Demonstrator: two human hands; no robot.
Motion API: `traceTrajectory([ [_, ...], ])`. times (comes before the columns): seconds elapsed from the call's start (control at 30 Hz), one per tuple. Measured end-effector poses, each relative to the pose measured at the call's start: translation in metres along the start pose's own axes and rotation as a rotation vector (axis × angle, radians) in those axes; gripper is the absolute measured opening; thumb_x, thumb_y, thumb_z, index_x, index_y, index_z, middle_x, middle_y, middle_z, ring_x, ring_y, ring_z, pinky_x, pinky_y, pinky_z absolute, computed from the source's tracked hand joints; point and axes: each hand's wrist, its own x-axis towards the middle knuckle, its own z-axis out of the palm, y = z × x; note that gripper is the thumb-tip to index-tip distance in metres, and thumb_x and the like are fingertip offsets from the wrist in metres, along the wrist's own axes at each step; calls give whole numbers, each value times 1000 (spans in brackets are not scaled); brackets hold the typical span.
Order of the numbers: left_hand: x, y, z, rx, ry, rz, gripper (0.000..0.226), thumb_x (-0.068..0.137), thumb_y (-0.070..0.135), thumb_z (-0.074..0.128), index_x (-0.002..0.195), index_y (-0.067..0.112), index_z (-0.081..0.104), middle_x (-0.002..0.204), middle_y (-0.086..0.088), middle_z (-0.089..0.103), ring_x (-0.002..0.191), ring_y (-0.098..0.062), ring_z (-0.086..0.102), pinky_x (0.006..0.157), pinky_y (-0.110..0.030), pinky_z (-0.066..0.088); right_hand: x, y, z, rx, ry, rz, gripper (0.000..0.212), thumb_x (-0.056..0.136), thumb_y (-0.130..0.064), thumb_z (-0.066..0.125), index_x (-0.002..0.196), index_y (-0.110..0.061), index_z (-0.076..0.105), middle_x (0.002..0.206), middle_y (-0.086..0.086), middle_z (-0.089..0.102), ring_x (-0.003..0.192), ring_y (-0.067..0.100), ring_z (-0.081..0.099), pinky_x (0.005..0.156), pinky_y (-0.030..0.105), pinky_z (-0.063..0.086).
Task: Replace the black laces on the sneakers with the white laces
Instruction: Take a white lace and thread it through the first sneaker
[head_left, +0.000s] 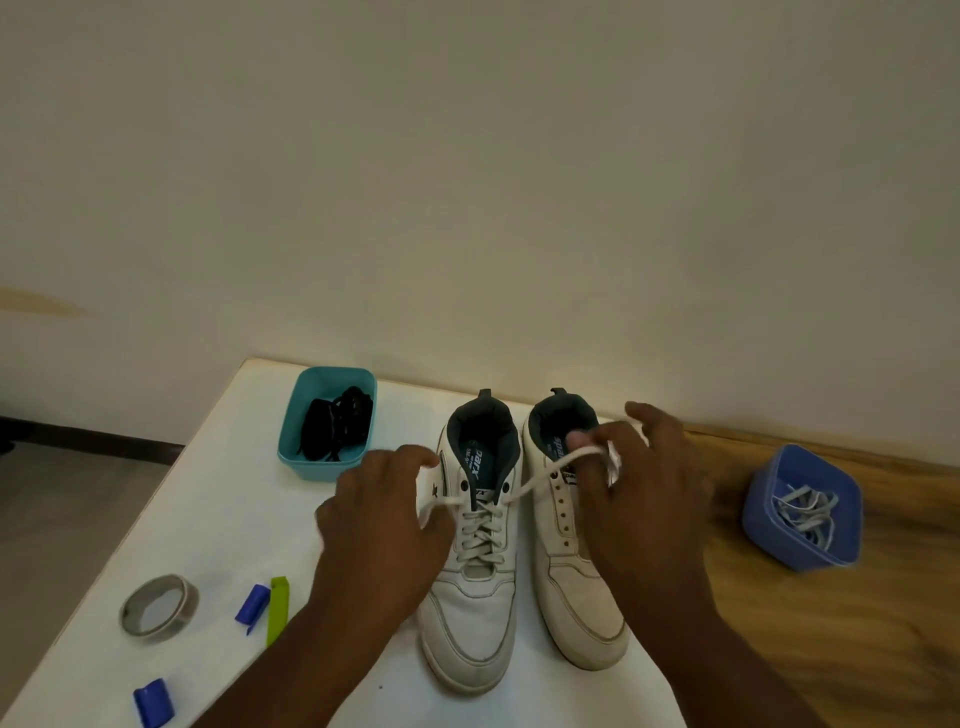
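Two white sneakers stand side by side, toes toward me. The left sneaker (475, 587) is threaded with a white lace (480, 530) through its eyelets. My left hand (376, 525) pinches the lace's left end beside the shoe. My right hand (641, 483) pinches the lace's right end, stretched taut over the right sneaker (576, 582), whose eyelets carry no lace. Black laces (335, 426) lie in a teal tub (291, 447). Another white lace (808, 512) lies in a blue tub (763, 525).
A roll of tape (158, 607), a green clip (278, 608) and two blue clips (252, 605) (153, 702) lie at the front left of the white table (218, 519). Wooden surface (883, 623) extends to the right. A wall rises behind.
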Motion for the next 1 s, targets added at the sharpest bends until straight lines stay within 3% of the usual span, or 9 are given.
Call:
traceTrajectory([
  [0.07, 1, 10, -5, -238, 75, 147, 29, 95, 47, 53, 122, 40, 57, 122, 19, 56, 117, -4, 51, 95, -32, 46, 4, -16, -11, 349, 142, 28, 40, 100, -57, 42, 110, -27, 67, 112, -2, 58, 103, 6, 53, 85, 14, 39],
  [0.17, -6, 30, -12, -562, -81, 292, 31, 101, 44, 42, 125, 37, 60, 118, 22, 64, 116, -2, 59, 92, -19, 49, 5, -33, -22, 706, 223, 25, 17, 101, -47, 51, 109, -35, 60, 89, -11, 59, 85, 5, 59, 73, 17, 47],
  [0.23, -12, 40, -14, -754, -239, 212, 40, 101, 51, 32, 122, 36, 64, 116, 18, 69, 113, -5, 63, 93, -21, 51, -2, -43, -26, 805, 187, -67, 8, 98, -32, 60, 106, -33, 62, 89, -11, 63, 84, 13, 64, 71, 29, 53],
  [0.33, -11, 46, -22, -912, -451, -80, 75, 94, 72, 11, 107, 32, 73, 104, -1, 76, 102, -19, 69, 93, -33, 55, -18, -55, -22, 727, 103, -381, 8, 93, -27, 68, 98, -23, 65, 98, -8, 63, 94, 8, 64, 78, 22, 52],
  [0.5, -14, 32, -35, -990, -746, -87, 68, 79, 77, 52, 106, 18, 70, 100, 4, 75, 93, -6, 70, 88, -26, 57, -36, -57, -15, 584, 4, -795, 41, 82, -51, 76, 105, -20, 62, 103, -5, 55, 88, 10, 59, 74, 23, 49],
  [0.6, -17, 27, -26, -569, -756, 146, 25, 87, 48, 60, 91, 25, 68, 86, 8, 67, 76, -7, 61, 82, -38, 58, -33, -52, -12, 551, 75, -640, 39, 80, -40, 85, 105, -21, 63, 97, -7, 55, 83, 4, 55, 73, 12, 45],
  [0.67, -14, 27, -17, -431, -782, 108, 26, 97, 37, 51, 80, 29, 70, 81, 0, 68, 74, -12, 60, 86, -45, 56, -24, -50, -15, 617, 141, -353, 37, 81, -52, 77, 104, -25, 64, 85, -13, 55, 73, 0, 53, 67, 10, 43],
  [0.83, -8, 21, -8, -542, -619, 116, 30, 93, 18, 63, 114, 39, 60, 64, 7, 51, 61, -5, 49, 63, -18, 45, -5, -39, -24, 770, 230, -69, 38, 85, -68, 64, 109, -39, 59, 80, -11, 59, 67, 16, 59, 58, 23, 51],
  [1.0, -12, 22, -9, -103, -498, 227, 19, 89, 29, 62, 103, 41, 68, 66, 20, 54, 68, 5, 54, 57, -7, 35, -12, -48, -21, 926, 202, -8, 15, 93, -40, 69, 107, -43, 64, 94, -7, 69, 82, 22, 71, 71, 42, 61],
])
